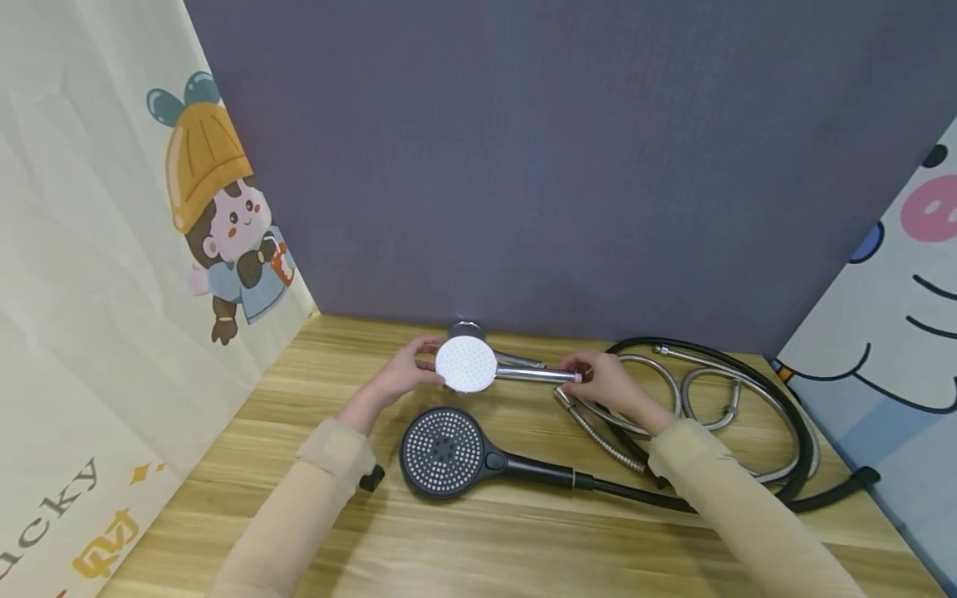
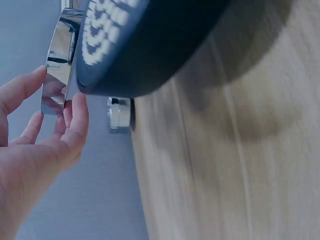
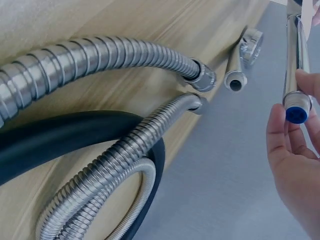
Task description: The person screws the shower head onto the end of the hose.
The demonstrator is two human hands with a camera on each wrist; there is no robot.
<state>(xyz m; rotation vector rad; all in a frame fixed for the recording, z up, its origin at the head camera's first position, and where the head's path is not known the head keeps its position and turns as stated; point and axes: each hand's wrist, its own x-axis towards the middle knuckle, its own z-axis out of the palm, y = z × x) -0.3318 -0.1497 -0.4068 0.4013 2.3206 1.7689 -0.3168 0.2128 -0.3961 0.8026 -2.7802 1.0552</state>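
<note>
A chrome shower head with a white spray face (image 1: 466,364) is held up above the table between both hands. The left hand (image 1: 407,370) grips the rim of its round head, thumb on one side and fingers on the other in the left wrist view. Near the threaded end of its handle, the right hand (image 1: 607,382) pinches it; a blue insert (image 3: 296,115) shows inside that end. Behind it lies a second chrome shower head (image 1: 466,329), partly hidden. Closer to the person, a black shower head (image 1: 443,453) rests face up, joined to a black hose (image 1: 643,496).
Coiled silver hoses (image 1: 613,448) and a thick black hose (image 1: 806,448) lie on the right of the wooden table (image 1: 478,548). A small black piece (image 1: 371,477) sits by the left sleeve. A grey-blue panel (image 1: 523,166) stands at the back.
</note>
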